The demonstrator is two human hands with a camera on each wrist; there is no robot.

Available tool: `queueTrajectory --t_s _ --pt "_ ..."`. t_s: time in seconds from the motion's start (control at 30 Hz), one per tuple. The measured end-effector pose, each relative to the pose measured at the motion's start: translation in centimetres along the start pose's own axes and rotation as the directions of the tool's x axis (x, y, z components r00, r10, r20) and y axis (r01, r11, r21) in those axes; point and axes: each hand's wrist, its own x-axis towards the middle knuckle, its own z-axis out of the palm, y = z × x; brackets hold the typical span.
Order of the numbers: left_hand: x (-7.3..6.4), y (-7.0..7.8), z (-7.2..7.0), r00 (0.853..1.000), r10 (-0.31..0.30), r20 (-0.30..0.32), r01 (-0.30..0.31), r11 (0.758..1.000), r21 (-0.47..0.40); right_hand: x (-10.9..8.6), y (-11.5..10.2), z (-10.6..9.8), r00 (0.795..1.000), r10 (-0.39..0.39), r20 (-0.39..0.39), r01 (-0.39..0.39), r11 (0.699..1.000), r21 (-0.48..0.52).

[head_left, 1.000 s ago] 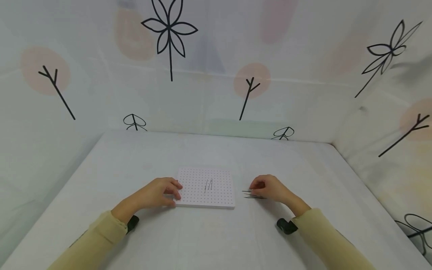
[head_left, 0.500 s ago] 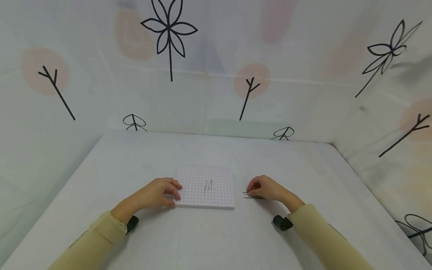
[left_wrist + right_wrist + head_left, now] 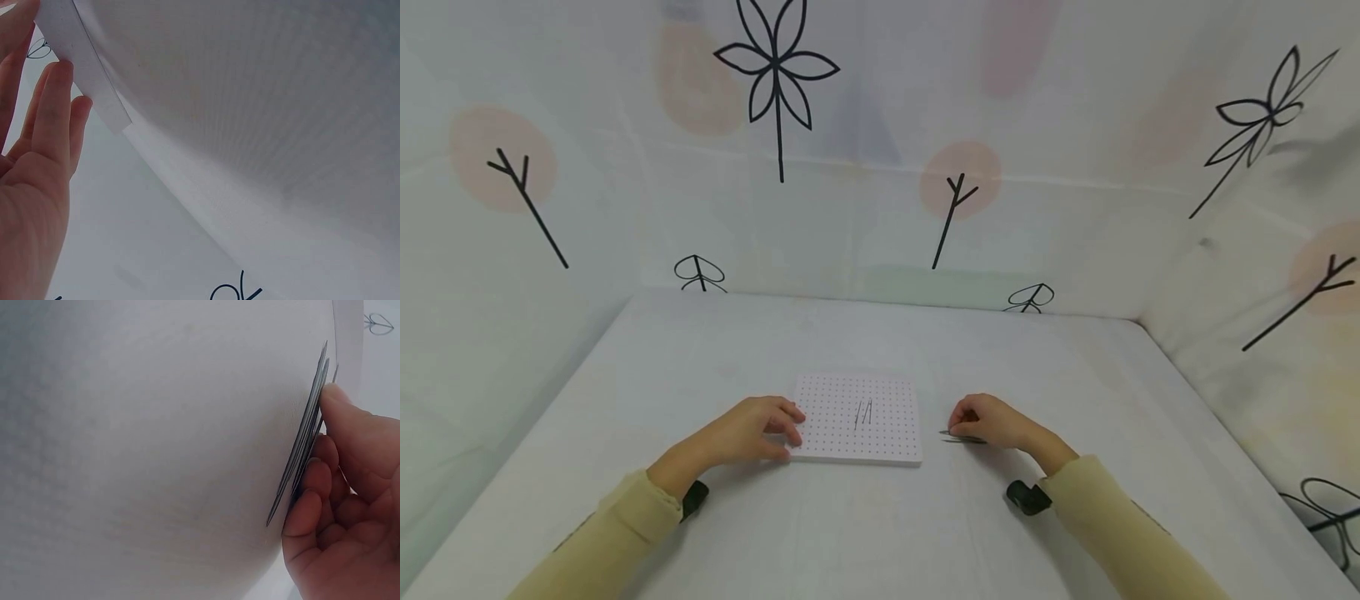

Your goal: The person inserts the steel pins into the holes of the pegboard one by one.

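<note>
A white board (image 3: 835,437) with a grid of small holes lies flat on the table. Thin dark needles (image 3: 858,415) stand in its middle, slightly slanted. My left hand (image 3: 756,429) rests against the board's left edge, its fingertips touching the side wall (image 3: 87,75) in the left wrist view. Right of the board, my right hand (image 3: 992,421) is low over the table beside a small bundle of metal needles (image 3: 303,431) with pointed ends. Thumb and fingers pinch one thin needle (image 3: 335,372), whose tip shows past the thumb; the rest is mostly hidden.
White cloth covers the table (image 3: 865,533). Behind it and at both sides hang pale cloth walls (image 3: 865,225) printed with plants. Dark wrist devices sit under both forearms, at the left (image 3: 695,500) and at the right (image 3: 1028,497).
My right hand has shifted slightly left over the needles, its fingers drawing together on one. The left hand and the board have stayed in place.
</note>
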Motion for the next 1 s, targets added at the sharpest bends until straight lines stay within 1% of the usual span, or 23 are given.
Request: queueTrajectory --t_s 0.13,0.3,0.4,0.57,0.73,0.87,1.0 --pt "0.0 0.1 0.0 1.0 -0.004 0.002 0.004 1.0 -0.003 -0.2 0.1 -0.1 1.0 -0.03 -0.007 0.03 1.0 0.006" --pt "-0.1 0.2 -0.1 1.0 -0.006 0.004 0.006 1.0 -0.007 -0.3 0.2 -0.2 0.997 -0.049 -0.059 0.049 0.999 0.007" --pt "-0.1 0.2 -0.1 1.0 -0.006 0.005 0.006 1.0 -0.004 -0.4 0.3 -0.1 0.993 -0.035 -0.112 0.037 0.999 0.016" --pt "-0.1 0.3 -0.1 1.0 -0.023 0.001 0.023 1.0 -0.001 -0.4 0.1 0.2 0.981 -0.011 -0.193 0.018 0.999 0.034" --pt "-0.1 0.3 0.0 1.0 -0.03 0.002 0.03 1.0 -0.006 -0.6 -0.5 0.2 0.973 -0.014 -0.232 0.028 0.998 0.06" --pt "-0.1 0.2 0.0 1.0 -0.022 0.005 0.022 1.0 -0.003 -0.8 -1.0 0.3 0.965 -0.029 -0.261 0.056 0.994 0.098" --pt "0.0 0.0 0.1 0.999 -0.034 0.004 0.034 0.999 -0.002 -0.8 -1.4 0.5 0.959 -0.049 -0.28 0.092 0.985 0.144"
